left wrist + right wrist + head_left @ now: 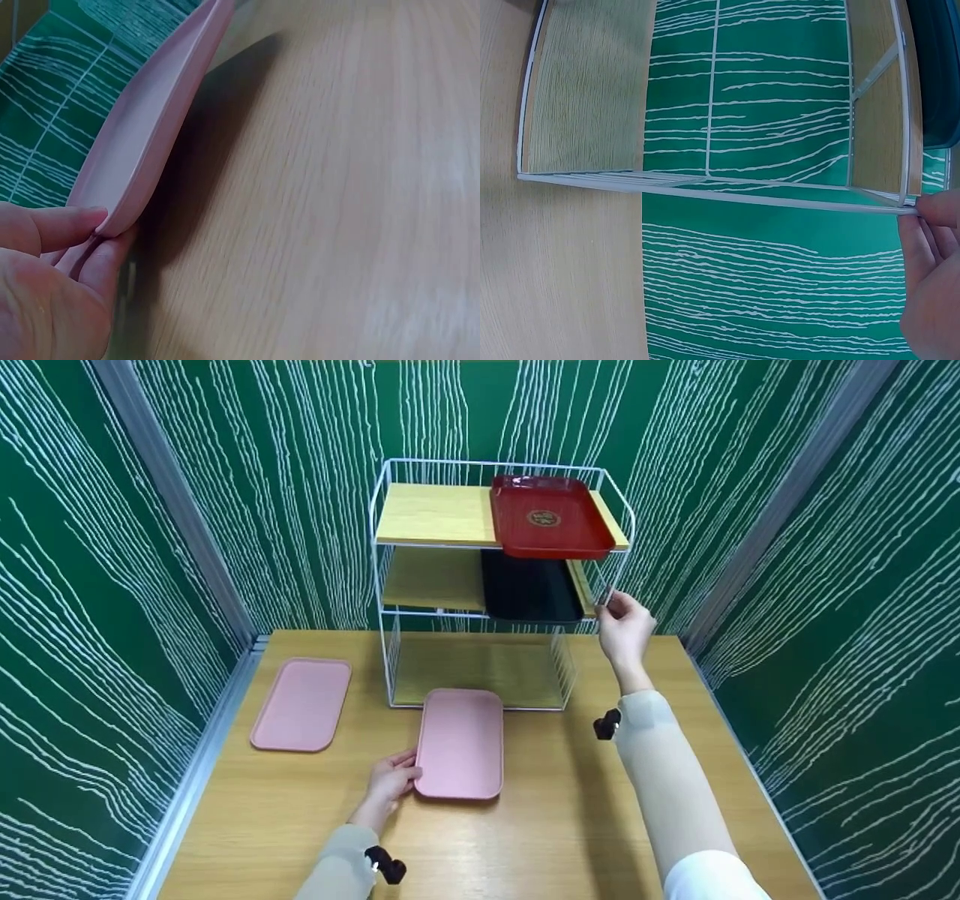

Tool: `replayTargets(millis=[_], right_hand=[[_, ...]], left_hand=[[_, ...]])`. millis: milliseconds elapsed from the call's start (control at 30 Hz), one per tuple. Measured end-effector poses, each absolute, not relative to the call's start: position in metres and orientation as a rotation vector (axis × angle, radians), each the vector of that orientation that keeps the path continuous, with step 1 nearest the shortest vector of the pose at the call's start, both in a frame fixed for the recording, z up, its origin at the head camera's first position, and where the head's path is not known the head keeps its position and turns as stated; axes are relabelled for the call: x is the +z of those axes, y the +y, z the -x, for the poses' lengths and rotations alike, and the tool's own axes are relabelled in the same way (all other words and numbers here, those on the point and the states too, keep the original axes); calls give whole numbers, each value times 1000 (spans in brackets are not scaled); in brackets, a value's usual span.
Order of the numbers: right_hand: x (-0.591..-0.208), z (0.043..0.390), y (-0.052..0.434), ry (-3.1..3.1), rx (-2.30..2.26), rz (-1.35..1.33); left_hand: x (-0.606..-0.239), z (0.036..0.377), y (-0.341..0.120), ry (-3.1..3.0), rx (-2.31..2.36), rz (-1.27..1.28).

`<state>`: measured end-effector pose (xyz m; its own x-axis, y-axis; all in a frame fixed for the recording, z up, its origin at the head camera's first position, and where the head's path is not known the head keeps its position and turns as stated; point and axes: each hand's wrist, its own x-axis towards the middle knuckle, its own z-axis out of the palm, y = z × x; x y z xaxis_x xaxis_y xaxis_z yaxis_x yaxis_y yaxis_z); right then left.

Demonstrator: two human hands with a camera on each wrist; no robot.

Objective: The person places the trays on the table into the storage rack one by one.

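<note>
My left hand (391,784) pinches the near left edge of a pink tray (460,744), thumb on top and fingers beneath. In the left wrist view the pink tray (142,127) is tilted, its side lifted off the table above a dark shadow. My right hand (626,630) grips the right front upright of a white wire shelf rack (382,577) at the middle shelf's height. In the right wrist view, thumb and fingers of the right hand (937,262) pinch that white post (780,201).
A red tray (551,521) lies on the top shelf and a black tray (531,589) on the middle one, both toward the right, overhanging the front. The bottom shelf (480,667) is wooden. A second pink tray (301,705) lies on the table (525,840) at left. Green walls surround it.
</note>
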<state>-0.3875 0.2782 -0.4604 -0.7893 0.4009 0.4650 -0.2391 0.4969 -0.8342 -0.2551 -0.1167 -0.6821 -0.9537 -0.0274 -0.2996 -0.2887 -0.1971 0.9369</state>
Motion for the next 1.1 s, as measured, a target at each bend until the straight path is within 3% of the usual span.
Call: replayTargets(millis=[1100], right_hand=[[-460, 389, 276, -2090, 1359, 168]], left_hand=[[-674, 305, -2, 2039, 2296, 534]])
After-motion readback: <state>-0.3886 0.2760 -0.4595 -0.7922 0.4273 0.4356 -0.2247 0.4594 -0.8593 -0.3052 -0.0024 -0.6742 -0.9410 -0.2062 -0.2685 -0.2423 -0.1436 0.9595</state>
